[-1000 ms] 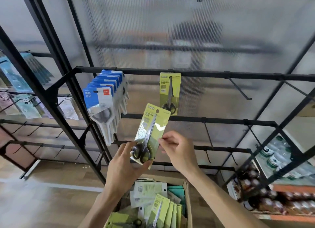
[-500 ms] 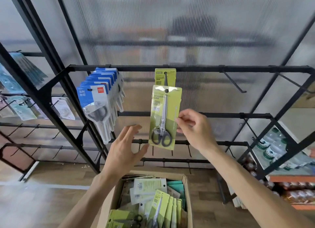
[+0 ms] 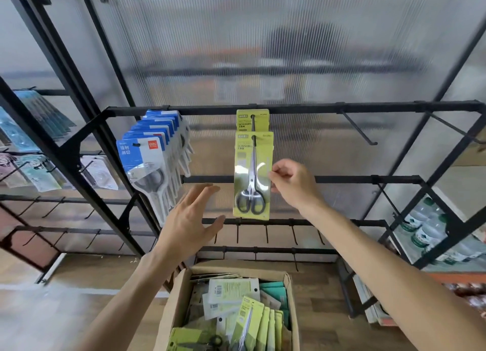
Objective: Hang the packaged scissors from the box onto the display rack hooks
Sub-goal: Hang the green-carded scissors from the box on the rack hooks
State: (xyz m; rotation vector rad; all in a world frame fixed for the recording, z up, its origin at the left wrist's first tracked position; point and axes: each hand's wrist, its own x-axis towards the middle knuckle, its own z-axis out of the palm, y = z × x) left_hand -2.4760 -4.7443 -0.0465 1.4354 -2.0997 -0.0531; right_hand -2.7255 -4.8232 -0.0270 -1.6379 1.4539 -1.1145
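Green scissors pack (image 3: 253, 176) now hangs upright on the rack hook (image 3: 253, 130), its hole over the hook's tip, in front of a second green pack (image 3: 252, 120) already seated further back on the same hook. One second ago the pack was tilted and low, held between both hands just above the box; half a second ago it was raised upright with its hole not yet on the hook. Right hand (image 3: 292, 185) pinches the pack's right edge at mid-height with thumb and forefinger, other fingers curled. Left hand (image 3: 190, 219): fingers spread and straight, holding nothing, palm toward the rack, to the lower left of the pack and apart from it; it gripped the pack's lower end one second ago and has since let go. Hands are apart, with the pack between them. Cardboard box (image 3: 176, 298) sits below, with more green packs (image 3: 260, 327) standing on edge inside and white-backed packs lying flat. Blue scissors packs (image 3: 150, 161) crowd the hook to the left on the same black bar (image 3: 368, 106). An empty hook (image 3: 360, 130) projects to the right. Bottles (image 3: 426, 229) stand on a lower shelf at far right.
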